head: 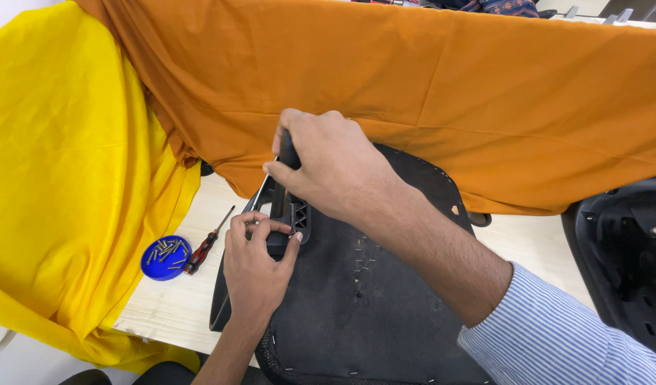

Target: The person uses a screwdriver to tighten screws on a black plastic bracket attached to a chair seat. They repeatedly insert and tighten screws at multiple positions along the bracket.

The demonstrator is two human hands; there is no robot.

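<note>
Right hand (335, 160) grip closed around black tool handle (288, 151), left hand (256, 260) pinching black plastic bracket (288, 214).

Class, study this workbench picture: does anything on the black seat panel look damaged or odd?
Yes. The black seat panel has a small tear near its right edge showing pale material beneath, and staples scattered unevenly across its middle.

Bench: pale wood-grain bench (172, 303), lit evenly and brightly.
Back drape: wide orange cloth (442, 93) hangs across the far side, its lower edge resting on the bench.
Left drape: bright yellow cloth (64, 178) falls over the bench's left end, folding under the orange one.
Right edge: dark moulded plastic shell (627, 249) beside the bench.
</note>
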